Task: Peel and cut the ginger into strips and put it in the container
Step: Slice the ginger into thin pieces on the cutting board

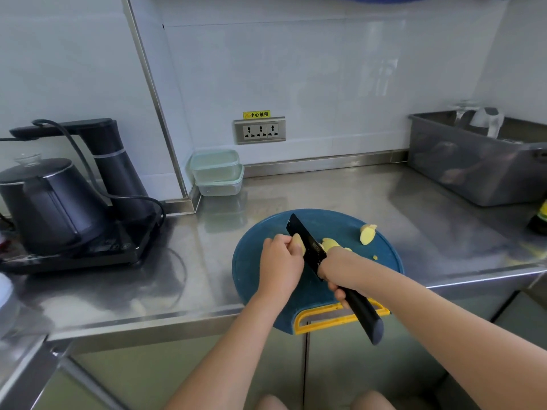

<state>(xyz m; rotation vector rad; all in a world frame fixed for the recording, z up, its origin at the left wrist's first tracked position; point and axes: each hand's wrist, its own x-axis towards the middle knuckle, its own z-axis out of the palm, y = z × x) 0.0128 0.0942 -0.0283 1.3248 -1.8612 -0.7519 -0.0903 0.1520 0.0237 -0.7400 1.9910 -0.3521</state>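
A round blue cutting board [254,261] with a yellow handle lies at the counter's front edge. My left hand [279,258] holds a peeled yellow ginger piece [298,242] down on it with curled fingers. My right hand [336,269] grips the handle of a black knife [305,242], whose blade stands on the ginger right beside my left fingers. Cut slices [330,244] lie just right of the blade. Another ginger chunk [367,233] rests at the board's right. Two stacked clear containers [217,173] stand against the back wall.
A black kettle [50,202] and its base with a water dispenser and cord fill the left of the steel counter. A grey tub [470,170] with glassware sits back right. A dark bottle [540,217] stands at the right edge. A wall socket [260,131] is behind.
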